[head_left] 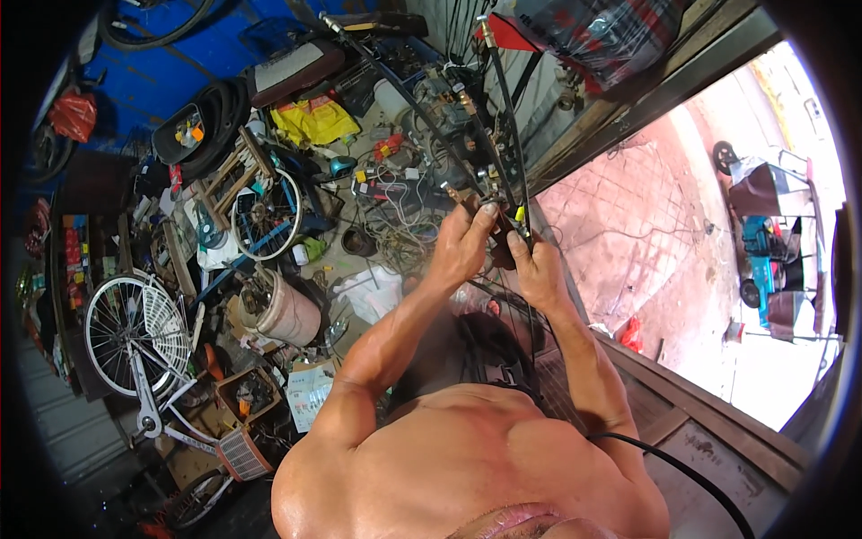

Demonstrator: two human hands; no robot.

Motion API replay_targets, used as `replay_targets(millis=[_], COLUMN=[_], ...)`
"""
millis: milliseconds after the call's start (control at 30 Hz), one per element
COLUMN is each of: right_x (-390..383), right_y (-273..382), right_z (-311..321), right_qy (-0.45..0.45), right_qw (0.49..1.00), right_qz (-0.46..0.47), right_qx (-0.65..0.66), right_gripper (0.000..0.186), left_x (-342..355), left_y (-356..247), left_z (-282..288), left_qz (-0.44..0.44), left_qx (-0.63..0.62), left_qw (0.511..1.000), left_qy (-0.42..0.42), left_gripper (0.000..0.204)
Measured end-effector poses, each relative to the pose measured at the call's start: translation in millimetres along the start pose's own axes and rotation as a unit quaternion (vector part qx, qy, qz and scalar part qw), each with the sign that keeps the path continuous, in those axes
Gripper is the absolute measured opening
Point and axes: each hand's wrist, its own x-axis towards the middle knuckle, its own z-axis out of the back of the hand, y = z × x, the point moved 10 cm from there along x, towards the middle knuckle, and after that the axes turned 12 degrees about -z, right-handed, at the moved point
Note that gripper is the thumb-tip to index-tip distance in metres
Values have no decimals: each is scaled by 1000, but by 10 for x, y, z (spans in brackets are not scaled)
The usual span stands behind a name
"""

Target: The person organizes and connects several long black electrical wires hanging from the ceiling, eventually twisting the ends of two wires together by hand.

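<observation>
Black hoses with brass end fittings rise in front of me, among them a long hose (506, 112) at the right and another (406, 92) slanting to the far left. My left hand (465, 241) is closed around something at their lower ends, its thumb pressed on top. A small brass-coloured fitting (452, 191) sticks out beside its knuckles. Close by on the right, my right hand (539, 274) is closed too, thumb up, just below a small yellow piece (520, 214) on a hose. Fingers cover the gripped parts, so I cannot make out how they join.
A white bicycle wheel (135, 337) and a smaller wheel (268, 216) stand at the left. Cables (409, 193), a dirty bucket (292, 310) and a yellow bag (312, 121) clutter the floor. At the right, a doorway opens onto sunlit paving (646, 225) with a parked cart (761, 269).
</observation>
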Motion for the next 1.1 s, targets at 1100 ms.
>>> replay_targets(millis=[1100], right_x=[-157], right_y=[250], right_z=[238], right_qy=[-7], right_qw=[995], right_qz=[55], right_qx=[85], right_gripper=[29], left_x=[89], left_y=[-379], left_z=[-242], left_qz=[85], left_qx=[-584], left_qw=[801], left_qy=[-103], left_gripper=[27])
